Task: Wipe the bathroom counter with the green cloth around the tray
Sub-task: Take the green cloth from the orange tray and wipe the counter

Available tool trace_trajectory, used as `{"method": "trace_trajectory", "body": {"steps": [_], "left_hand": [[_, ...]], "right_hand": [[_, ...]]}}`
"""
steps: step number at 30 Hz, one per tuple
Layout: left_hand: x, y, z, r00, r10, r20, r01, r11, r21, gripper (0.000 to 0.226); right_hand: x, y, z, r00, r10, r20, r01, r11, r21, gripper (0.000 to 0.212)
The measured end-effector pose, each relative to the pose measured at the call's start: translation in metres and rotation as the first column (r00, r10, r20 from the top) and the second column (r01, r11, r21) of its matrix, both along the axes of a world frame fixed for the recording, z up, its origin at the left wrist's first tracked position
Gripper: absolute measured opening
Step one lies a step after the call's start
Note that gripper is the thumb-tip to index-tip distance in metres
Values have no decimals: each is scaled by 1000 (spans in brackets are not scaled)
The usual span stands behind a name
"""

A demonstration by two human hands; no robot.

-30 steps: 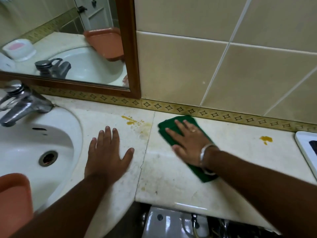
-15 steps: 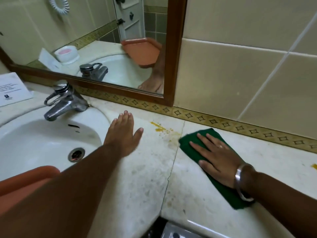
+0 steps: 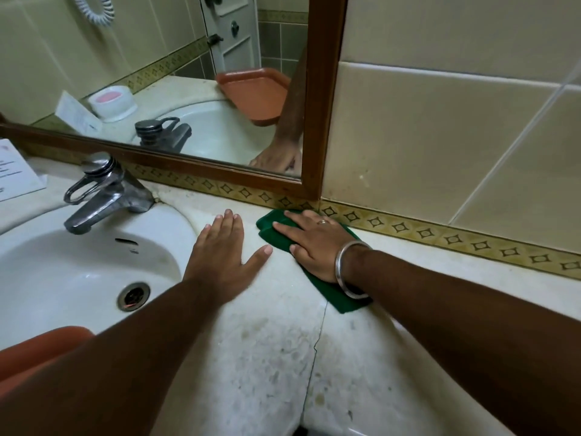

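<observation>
My right hand [image 3: 314, 247] lies flat on the green cloth [image 3: 342, 298], pressing it onto the pale marble counter [image 3: 283, 357] close to the back wall, just below the mirror's corner. The cloth sticks out past my fingertips and under my wrist. My left hand [image 3: 224, 259] rests palm down with fingers spread on the counter beside the sink rim, a little left of the cloth, holding nothing. The orange tray [image 3: 34, 350] shows at the bottom left, partly hidden by my left forearm.
A white sink [image 3: 63, 272] with a metal tap [image 3: 103, 193] fills the left side. A wood-framed mirror [image 3: 323, 99] stands behind it. A paper card [image 3: 15, 171] lies at far left. The counter has a crack [image 3: 317, 338] and dirty specks.
My right hand slid the cloth left and back, over the yellow stain, up to the wall under the mirror corner. My left hand stayed flat on the counter. The view shifted left.
</observation>
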State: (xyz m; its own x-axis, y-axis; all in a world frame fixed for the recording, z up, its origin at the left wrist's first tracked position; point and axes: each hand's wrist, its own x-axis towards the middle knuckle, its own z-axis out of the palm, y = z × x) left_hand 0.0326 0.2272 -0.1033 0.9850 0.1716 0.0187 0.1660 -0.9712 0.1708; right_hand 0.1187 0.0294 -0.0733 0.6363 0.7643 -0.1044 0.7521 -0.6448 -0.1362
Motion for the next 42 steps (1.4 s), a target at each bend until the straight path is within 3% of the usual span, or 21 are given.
{"method": "trace_trajectory", "body": {"steps": [3, 5, 8, 10, 13, 16, 20, 23, 25, 27, 29, 32, 35, 38, 42], "left_hand": [[-1, 2, 4, 999, -27, -25, 26, 999, -27, 117], [-3, 2, 4, 999, -29, -22, 28, 999, -31, 119], [-2, 1, 5, 1000, -24, -13, 23, 999, -24, 114], [-1, 1, 4, 1000, -19, -4, 19, 1000, -7, 102], [0, 1, 2, 1000, -13, 0, 13, 1000, 21, 84], [-1, 0, 3, 1000, -14, 1, 14, 1000, 16, 79], [2, -1, 6, 1000, -9, 13, 10, 1000, -12, 66], [-1, -1, 8, 1000, -13, -11, 13, 1000, -15, 62], [-2, -2, 9, 1000, -7, -11, 7, 1000, -20, 64], [-3, -3, 9, 1000, -2, -1, 2, 1000, -29, 65], [-2, -2, 7, 1000, -2, 3, 2, 999, -34, 65], [0, 0, 5, 1000, 5, 3, -5, 1000, -21, 65], [0, 0, 4, 1000, -4, -4, 4, 1000, -9, 64], [-1, 1, 7, 999, -28, -35, 28, 1000, 8, 63], [-4, -1, 14, 998, -24, -58, 24, 1000, 2, 63]], "right_hand": [[-5, -2, 11, 998, 71, -1, -70, 993, -99, 57], [-36, -26, 12, 972, 223, 76, -214, 970, -116, 61], [-90, -96, 6, 828, 558, 46, -556, 829, -53, 62], [-89, -138, 5, 757, 654, 15, -653, 756, -40, 60], [-49, -131, 6, 836, 549, 24, -546, 834, -74, 57], [-3, -72, 5, 957, 284, 54, -278, 955, -99, 62], [0, -19, -1, 987, 139, 82, -128, 984, -126, 61], [-87, -22, -7, 919, 354, 172, -346, 935, -73, 64], [-143, -50, -7, 839, 533, 105, -531, 846, -51, 64], [-145, -89, -4, 774, 631, 51, -630, 776, -27, 64], [-110, -120, 1, 811, 585, 29, -583, 811, -43, 58], [-33, -125, 12, 960, 278, 6, -272, 944, -185, 63], [-17, -83, 3, 988, 134, 75, -117, 972, -203, 64], [-81, -25, -5, 965, 242, 103, -231, 967, -105, 65], [-176, -19, -5, 819, 573, -18, -573, 819, -24, 65]]}}
